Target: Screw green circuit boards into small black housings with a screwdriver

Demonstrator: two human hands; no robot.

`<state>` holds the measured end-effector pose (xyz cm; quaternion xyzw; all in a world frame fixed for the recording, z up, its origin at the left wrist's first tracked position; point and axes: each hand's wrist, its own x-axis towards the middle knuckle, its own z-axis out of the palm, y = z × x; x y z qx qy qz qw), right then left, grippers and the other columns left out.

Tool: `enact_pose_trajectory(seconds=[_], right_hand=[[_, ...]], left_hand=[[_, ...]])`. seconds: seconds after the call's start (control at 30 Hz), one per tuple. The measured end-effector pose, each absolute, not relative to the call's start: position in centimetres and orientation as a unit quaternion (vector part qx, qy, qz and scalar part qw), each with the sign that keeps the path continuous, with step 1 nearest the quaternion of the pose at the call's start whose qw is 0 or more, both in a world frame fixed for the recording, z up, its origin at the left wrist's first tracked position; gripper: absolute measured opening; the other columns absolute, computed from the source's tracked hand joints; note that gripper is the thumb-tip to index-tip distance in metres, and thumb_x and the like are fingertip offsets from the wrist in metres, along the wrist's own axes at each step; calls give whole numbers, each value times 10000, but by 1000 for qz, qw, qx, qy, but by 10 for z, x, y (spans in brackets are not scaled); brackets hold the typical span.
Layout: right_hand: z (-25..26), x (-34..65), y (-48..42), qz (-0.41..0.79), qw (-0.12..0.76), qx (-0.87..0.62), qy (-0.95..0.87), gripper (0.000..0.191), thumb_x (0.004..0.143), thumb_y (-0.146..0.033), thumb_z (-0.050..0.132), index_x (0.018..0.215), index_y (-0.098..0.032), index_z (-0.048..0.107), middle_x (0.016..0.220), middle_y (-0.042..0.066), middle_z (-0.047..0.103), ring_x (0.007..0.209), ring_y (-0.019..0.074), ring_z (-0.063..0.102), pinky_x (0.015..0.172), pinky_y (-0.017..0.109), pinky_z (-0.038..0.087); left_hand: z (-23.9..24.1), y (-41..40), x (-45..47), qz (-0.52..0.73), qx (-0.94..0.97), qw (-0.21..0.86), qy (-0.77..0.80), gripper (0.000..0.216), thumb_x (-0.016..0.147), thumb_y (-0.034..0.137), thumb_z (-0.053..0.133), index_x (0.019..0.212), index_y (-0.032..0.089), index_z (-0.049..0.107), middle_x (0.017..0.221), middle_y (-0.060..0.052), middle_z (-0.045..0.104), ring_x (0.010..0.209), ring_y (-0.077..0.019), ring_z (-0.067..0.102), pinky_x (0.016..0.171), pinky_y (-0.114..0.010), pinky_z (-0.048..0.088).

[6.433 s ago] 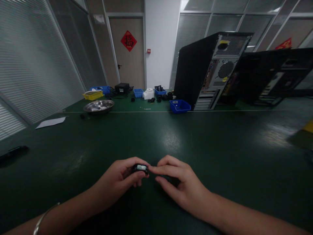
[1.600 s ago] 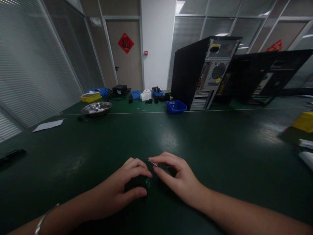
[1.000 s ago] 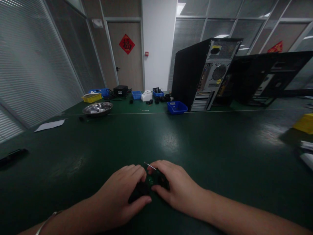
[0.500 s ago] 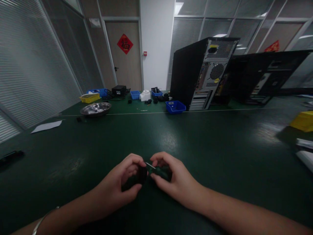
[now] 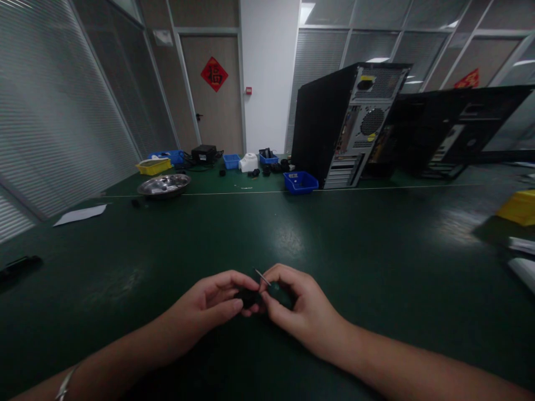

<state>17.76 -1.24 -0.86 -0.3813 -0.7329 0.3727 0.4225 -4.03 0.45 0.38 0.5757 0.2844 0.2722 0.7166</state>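
My left hand [image 5: 213,303] is closed on a small black part [image 5: 247,298], whose exact kind is too dark to tell. Just to its right, my right hand [image 5: 303,298] wraps round a screwdriver [image 5: 263,277] with a dark green handle mostly hidden in the palm. The thin metal shaft points up and to the left, its tip clear of the black part. Fingertips of both hands meet at the right end of the part, above the green table [image 5: 267,234].
A metal dish [image 5: 164,192], a blue bin [image 5: 301,190] and a tall black computer case [image 5: 324,120] stand farther back. White paper [image 5: 80,215] and a dark object [image 5: 19,267] lie left. On the right is a yellow bin [image 5: 518,208].
The black part has turned in my left hand and now lies flatter. The screwdriver's shaft has shifted up, away from the part, while my right fingertips have come onto the part's end.
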Motion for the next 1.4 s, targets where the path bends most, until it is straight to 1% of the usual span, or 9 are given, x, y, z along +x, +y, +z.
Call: enact_pose_trajectory(seconds=[0.1, 0.27, 0.47, 0.67, 0.87, 1.03, 1.13, 1.3, 1.4], right_hand=[[-11, 177, -10, 360, 413, -399, -735, 88, 825, -99, 593, 860, -164, 639, 808, 25, 660, 741, 161, 625, 682, 263, 492], [-9, 177, -12, 329, 429, -373, -754, 127, 828, -72, 581, 869, -179, 638, 851, 32, 661, 784, 165, 633, 732, 276, 496], [-7, 177, -15, 317, 433, -327, -778, 87, 875, -108, 586, 899, -179, 631, 893, 53, 634, 818, 168, 616, 736, 275, 492], [-9, 176, -16, 318, 432, -306, -787, 138, 858, -60, 586, 919, -176, 629, 907, 46, 618, 834, 160, 604, 742, 267, 484], [-9, 174, -17, 326, 447, -297, -778, 121, 874, -74, 591, 916, -179, 634, 906, 44, 606, 834, 158, 599, 741, 264, 484], [-12, 170, -17, 335, 456, -294, -770, 121, 866, -70, 619, 917, -177, 646, 923, 44, 596, 857, 157, 599, 760, 263, 487], [-11, 169, -17, 342, 460, -293, -765, 126, 855, -65, 639, 917, -174, 656, 929, 46, 600, 864, 158, 604, 765, 263, 489], [-7, 171, -17, 368, 464, -316, -741, 123, 884, -105, 625, 974, -179, 663, 941, 47, 605, 850, 162, 623, 769, 280, 501], [-8, 174, -15, 366, 470, -341, -727, 111, 904, -132, 602, 975, -183, 670, 936, 45, 613, 851, 167, 630, 779, 295, 496]], left_hand=[[1, 4, -39, 276, 560, 718, 309, 245, 913, 228, 636, 1145, 160, 676, 1154, -98, 659, 1036, -225, 625, 969, -381, 449], [-1, 5, -36, 296, 499, 750, 318, 217, 923, 262, 633, 1098, 153, 701, 1093, -97, 694, 997, -216, 656, 945, -363, 474], [-6, 7, -32, 282, 496, 757, 319, 279, 945, 375, 591, 997, 115, 679, 836, -94, 750, 768, -178, 710, 730, -286, 521], [-8, 2, -29, 248, 547, 726, 336, 355, 877, 480, 642, 875, 125, 650, 684, -55, 724, 619, -168, 697, 614, -270, 522], [-3, 0, -26, 231, 574, 711, 334, 338, 902, 459, 603, 875, 125, 652, 688, -46, 708, 603, -154, 677, 614, -266, 520], [-4, -4, -26, 215, 577, 722, 315, 205, 844, 299, 707, 926, 124, 638, 741, -38, 709, 685, -156, 663, 683, -278, 505], [-7, -3, -25, 223, 585, 716, 310, 170, 861, 272, 684, 912, 124, 619, 713, -21, 686, 662, -142, 635, 665, -272, 491], [-2, -2, -25, 238, 596, 700, 315, 178, 892, 249, 647, 1025, 133, 628, 757, -1, 659, 674, -122, 605, 659, -249, 466], [1, 0, -28, 253, 592, 694, 323, 220, 896, 263, 640, 1075, 138, 611, 840, -22, 675, 687, -124, 602, 651, -251, 456]])
